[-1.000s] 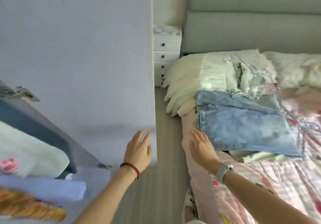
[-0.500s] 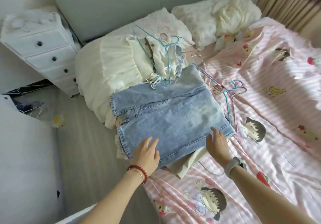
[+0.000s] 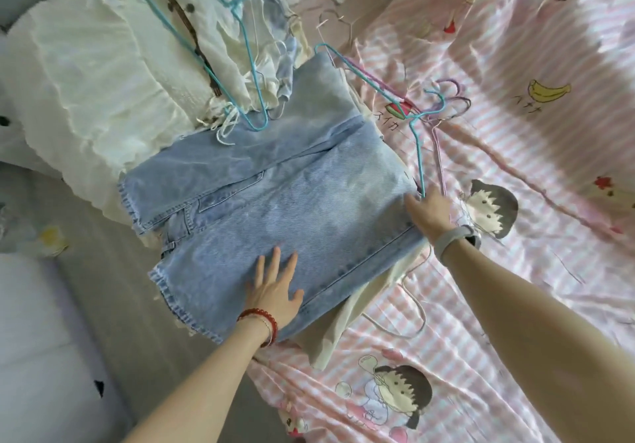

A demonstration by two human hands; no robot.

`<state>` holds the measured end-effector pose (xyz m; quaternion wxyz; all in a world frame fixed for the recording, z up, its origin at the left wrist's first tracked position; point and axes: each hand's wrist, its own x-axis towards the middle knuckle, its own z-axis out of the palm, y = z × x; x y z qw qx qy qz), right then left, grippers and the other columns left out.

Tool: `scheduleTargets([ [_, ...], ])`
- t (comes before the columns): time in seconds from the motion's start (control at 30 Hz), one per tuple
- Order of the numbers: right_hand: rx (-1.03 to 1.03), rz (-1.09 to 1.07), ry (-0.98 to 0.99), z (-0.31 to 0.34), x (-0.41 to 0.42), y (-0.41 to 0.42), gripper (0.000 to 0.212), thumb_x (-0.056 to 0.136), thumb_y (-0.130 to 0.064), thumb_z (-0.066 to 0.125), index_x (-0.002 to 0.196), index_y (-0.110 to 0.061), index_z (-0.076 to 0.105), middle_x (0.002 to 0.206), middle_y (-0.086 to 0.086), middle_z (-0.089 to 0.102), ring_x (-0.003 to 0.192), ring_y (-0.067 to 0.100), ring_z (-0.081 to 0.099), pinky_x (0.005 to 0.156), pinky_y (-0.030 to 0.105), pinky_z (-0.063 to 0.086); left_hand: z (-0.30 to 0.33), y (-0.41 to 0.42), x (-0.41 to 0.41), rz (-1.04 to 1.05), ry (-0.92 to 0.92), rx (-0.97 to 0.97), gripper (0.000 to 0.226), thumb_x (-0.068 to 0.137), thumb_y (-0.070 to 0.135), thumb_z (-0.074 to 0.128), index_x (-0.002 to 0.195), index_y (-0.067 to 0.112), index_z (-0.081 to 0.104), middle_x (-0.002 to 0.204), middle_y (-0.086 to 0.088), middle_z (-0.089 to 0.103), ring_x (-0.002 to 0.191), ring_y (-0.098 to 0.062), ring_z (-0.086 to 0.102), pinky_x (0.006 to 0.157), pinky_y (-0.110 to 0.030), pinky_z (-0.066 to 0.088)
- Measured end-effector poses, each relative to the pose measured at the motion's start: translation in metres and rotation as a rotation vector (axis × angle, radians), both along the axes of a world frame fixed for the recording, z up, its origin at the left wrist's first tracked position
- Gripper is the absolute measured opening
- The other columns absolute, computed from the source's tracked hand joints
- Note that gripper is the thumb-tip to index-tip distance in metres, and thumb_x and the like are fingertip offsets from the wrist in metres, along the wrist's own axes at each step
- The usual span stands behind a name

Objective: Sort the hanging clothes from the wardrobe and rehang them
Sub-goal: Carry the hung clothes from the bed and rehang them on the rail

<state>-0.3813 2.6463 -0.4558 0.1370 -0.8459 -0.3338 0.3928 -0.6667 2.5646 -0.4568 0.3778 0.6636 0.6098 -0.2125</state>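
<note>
On the bed (image 3: pixel 515 270), left to right: cream clothes (image 3: pixel 103 74) heaped with a teal hanger (image 3: pixel 240 64); my left hand (image 3: pixel 275 291) flat, grip apart, on the denim garment (image 3: pixel 275 195); my right hand (image 3: pixel 429 209) at its far corner, grip not readable. The denim's long axis runs from near-left to far-right, beside more hangers (image 3: pixel 426 112). By my reading, clothes are pulled out; sorting and rehanging remain.

Pink striped bedsheet (image 3: pixel 515 140), Japanese katakana スイカ (beside a printed watermelon), バナナ under printed banana
</note>
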Motion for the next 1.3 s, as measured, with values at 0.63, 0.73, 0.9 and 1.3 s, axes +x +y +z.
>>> scheduleTargets([
  [0.63,0.532,-0.097,-0.025,0.059,-0.028,-0.055,0.017,0.094,-0.017,0.046,0.086,-0.003,0.051,0.071,0.011,0.052,0.068,0.026,0.045,0.060,0.031,0.026,0.067,0.062,0.014,0.196,-0.213,0.327,0.050,0.096,0.023,0.042,0.142,0.014,0.028,0.151,-0.007,0.022,0.139,-0.023,0.021,0.111,-0.036,0.020],
  [0.73,0.553,-0.083,-0.007,0.073,-0.034,-0.080,0.019,0.094,-0.017,0.047,0.087,0.000,0.053,0.066,0.010,0.051,0.063,0.025,0.044,0.057,0.036,0.023,0.101,0.101,0.031,0.135,-0.272,0.527,0.054,0.095,0.020,0.043,0.144,0.013,0.023,0.153,-0.009,0.017,0.140,-0.024,0.017,0.111,-0.037,0.019],
  [0.9,0.618,-0.035,-0.031,0.091,-0.032,-0.124,0.017,0.092,-0.010,0.049,0.077,-0.002,0.051,0.051,0.003,0.039,0.053,0.031,0.044,0.053,0.042,0.032,0.139,0.154,0.073,-0.202,-0.196,0.708,0.065,0.096,0.024,0.042,0.147,0.017,0.002,0.155,-0.012,-0.007,0.142,-0.030,-0.003,0.114,-0.039,0.001],
  [1.3,0.613,0.048,-0.321,0.094,0.050,-0.186,0.014,0.089,-0.008,0.054,0.081,0.001,0.059,0.051,0.017,0.057,0.041,0.036,0.054,0.042,0.030,0.033,0.161,0.177,0.192,-0.625,-0.152,0.680,0.024,0.097,0.035,0.034,0.109,0.020,0.049,0.130,-0.007,0.050,0.129,-0.026,0.037,0.110,-0.049,0.013],
])
